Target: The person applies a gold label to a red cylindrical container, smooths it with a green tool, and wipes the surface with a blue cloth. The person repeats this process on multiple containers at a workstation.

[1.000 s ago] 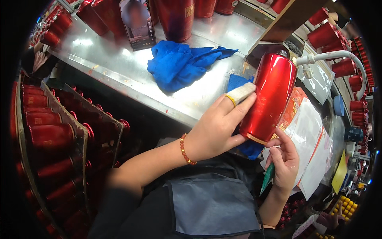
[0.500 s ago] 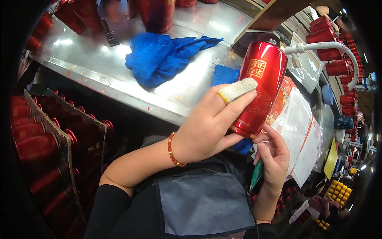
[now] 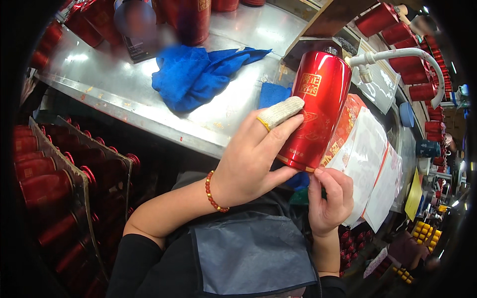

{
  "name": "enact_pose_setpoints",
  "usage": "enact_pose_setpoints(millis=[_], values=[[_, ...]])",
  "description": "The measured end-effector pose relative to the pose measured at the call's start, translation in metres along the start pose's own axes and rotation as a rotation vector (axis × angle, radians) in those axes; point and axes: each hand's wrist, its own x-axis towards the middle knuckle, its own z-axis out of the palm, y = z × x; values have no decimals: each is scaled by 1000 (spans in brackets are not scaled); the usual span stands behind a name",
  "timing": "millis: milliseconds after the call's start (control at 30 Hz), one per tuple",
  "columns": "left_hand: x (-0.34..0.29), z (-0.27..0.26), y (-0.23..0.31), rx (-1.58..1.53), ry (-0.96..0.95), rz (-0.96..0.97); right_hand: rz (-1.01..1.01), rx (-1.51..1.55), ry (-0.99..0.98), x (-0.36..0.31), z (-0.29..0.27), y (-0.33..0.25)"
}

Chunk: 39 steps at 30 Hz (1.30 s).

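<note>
A glossy red bottle (image 3: 324, 94) with gold decoration is tilted in front of me, its neck end pointing up and away. My left hand (image 3: 266, 149) is closed round its left side and base, a knitted finger cover (image 3: 281, 113) with a yellow edge on one finger. At the base rim, my right hand (image 3: 330, 198) is pinched, thumb and fingertips against a narrow pale-gold strip along the rim. Whether anything small is between those fingertips, I cannot make out. A crumpled blue cloth (image 3: 186, 77) lies on the metal table, left of the bottle.
A metal table (image 3: 119, 104) runs across the front, with several red containers (image 3: 191, 22) at its back. Partitioned crates of red bottles (image 3: 44, 191) stand at lower left. A white curved pipe (image 3: 397, 52) and plastic-covered sheets (image 3: 365, 149) are to the right.
My right hand has come up to the bottle's base rim, its fingers now pinched there. The green pointed piece by that hand is now mostly hidden. The bottle has shifted slightly left.
</note>
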Motion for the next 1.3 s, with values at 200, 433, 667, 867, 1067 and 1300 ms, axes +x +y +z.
enact_pose_setpoints(millis=[200,433,667,867,1067,1300], values=[[-4,2,3,10,12,-14,16,48,-4,-2,-1,-1],[-4,2,12,-288,3,-189,-5,229,-93,-14,-24,-8],[-3,1,19,-641,13,-326,587,639,-179,-81,-72,0],[-3,-6,14,-789,-18,-365,1297,904,-283,-172,-123,43],[-2,-7,22,-520,-4,-273,1461,430,-341,-319,-114,146],[-9,15,5,-272,-62,-167,1194,-452,-674,-449,-44,320]])
